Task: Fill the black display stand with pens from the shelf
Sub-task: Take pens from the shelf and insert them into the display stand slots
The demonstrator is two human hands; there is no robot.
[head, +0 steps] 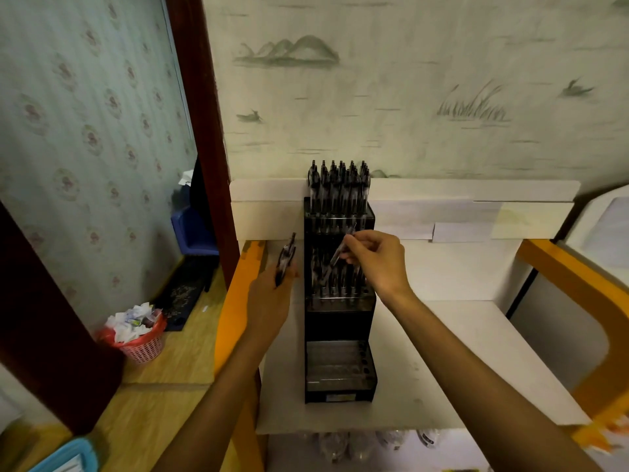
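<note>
A black three-tier display stand stands upright on the white tabletop, against its back panel. The top tier is packed with pens, the middle tier partly filled, the lowest tier without pens. The right hand pinches a single pen between thumb and fingers above the middle tier. The left hand, beside the stand, grips a bundle of pens.

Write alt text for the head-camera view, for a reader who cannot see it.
A right hand pinches one pen over the middle tier of a tall black tiered display stand on a white shelf. The left hand holds a bundle of dark pens; the bottom tier is empty.
</note>
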